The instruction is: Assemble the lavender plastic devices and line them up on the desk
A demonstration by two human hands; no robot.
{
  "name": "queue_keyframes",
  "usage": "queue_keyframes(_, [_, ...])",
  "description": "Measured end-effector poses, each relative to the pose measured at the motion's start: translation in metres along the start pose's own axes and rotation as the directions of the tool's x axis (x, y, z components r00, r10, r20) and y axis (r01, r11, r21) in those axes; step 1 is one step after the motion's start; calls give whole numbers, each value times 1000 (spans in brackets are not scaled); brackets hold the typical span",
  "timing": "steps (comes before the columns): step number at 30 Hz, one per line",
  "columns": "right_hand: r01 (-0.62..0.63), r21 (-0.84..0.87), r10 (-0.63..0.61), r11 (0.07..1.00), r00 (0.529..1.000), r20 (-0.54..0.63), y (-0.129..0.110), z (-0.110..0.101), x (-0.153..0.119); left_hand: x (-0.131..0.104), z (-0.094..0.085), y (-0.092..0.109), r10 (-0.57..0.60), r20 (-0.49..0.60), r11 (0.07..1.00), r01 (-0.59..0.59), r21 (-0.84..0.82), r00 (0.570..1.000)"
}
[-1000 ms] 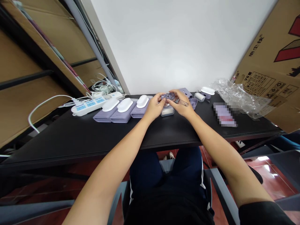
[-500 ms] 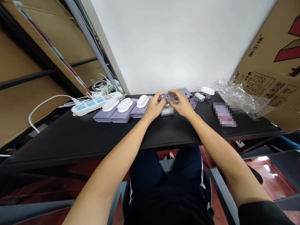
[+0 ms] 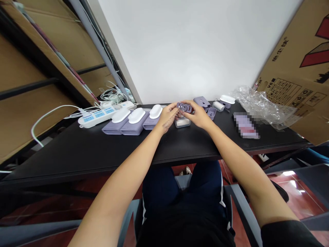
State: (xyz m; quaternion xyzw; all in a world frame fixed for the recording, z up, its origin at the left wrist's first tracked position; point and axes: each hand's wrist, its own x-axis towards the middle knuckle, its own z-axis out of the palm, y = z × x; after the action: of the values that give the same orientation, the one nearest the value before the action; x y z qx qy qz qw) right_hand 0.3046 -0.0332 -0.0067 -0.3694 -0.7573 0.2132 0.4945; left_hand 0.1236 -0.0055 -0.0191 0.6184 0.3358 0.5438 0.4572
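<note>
My left hand and my right hand meet over the middle of the table, both closed around a small purple plastic part with rounded openings. The right fingers wrap its far edge, and the left fingertips pinch at its left side, where a thin coiled or clear piece shows but is too small to make out. Just beneath the hands lies a clear-walled piece with a white inside, partly covered by them. To the left stand three purple cases with white oval brush-like tops.
A white power strip with cables lies at the left. Right of my hands are an open purple shell, a small purple cup, a white cylinder, a white-topped purple piece, a crumpled clear bag and a cardboard box.
The purple part has turned between my fingers, showing its openings more. My left hand has rolled and its fingers shifted on the part's left side. The things on the table stay put.
</note>
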Motion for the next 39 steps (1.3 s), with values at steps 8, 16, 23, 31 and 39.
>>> queue_keyframes(8, [-261, 318, 217, 912, 962, 166, -1, -9, 3, -2, 1, 2, -7, 68, 999, 10, -44, 998])
queue_keyframes(16, [-383, 444, 389, 810, 918, 81, 7, -10, 7, -1, 0, -2, 80, 25, 986, -83, 142, 996])
queue_keyframes(23, [-429, 310, 364, 848, 898, 248, -1, -9, 3, -3, -1, 0, 246, 18, 925, -240, 295, 969])
queue_keyframes(31, [-425, -126, 349, 896, 851, -392, 6, -45, 8, 6, -7, -5, 161, -177, 974, -127, 188, 971])
queue_keyframes(39, [-703, -609, 680, 367, 649, -340, 18, -79, -4, 6, -5, -5, 164, -202, 984, -147, 97, 966])
